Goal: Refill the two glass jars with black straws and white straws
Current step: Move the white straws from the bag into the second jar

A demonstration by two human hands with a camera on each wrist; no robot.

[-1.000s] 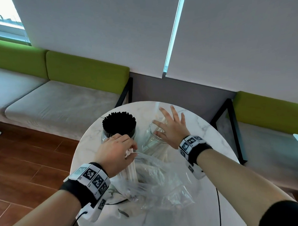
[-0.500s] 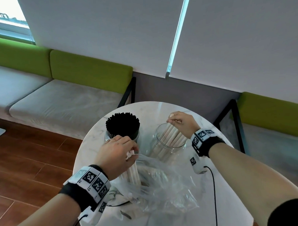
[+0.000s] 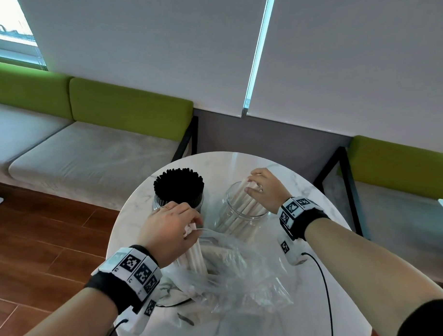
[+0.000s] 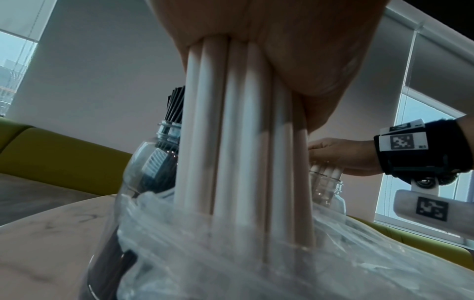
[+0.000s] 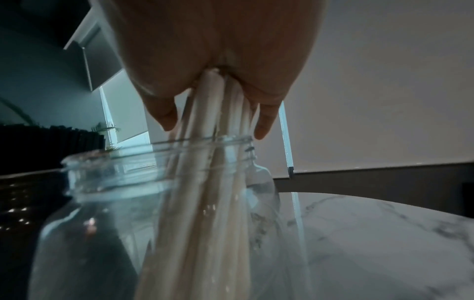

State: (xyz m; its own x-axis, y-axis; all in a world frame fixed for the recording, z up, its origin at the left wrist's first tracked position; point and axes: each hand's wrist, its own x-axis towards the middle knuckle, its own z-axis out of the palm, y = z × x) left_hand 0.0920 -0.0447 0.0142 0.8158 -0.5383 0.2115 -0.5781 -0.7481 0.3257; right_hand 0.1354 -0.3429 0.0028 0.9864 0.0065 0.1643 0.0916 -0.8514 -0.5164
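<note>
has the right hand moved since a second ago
Yes. The right hand went from spread in front of the right jar to over its mouth, now gripping white straws standing in it.

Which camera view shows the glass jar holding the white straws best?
The head view: the whole glass jar shows with the white straws leaning inside. The right wrist view shows only its rim and shoulder, close and dark; the left wrist view shows a sliver behind held straws.
</note>
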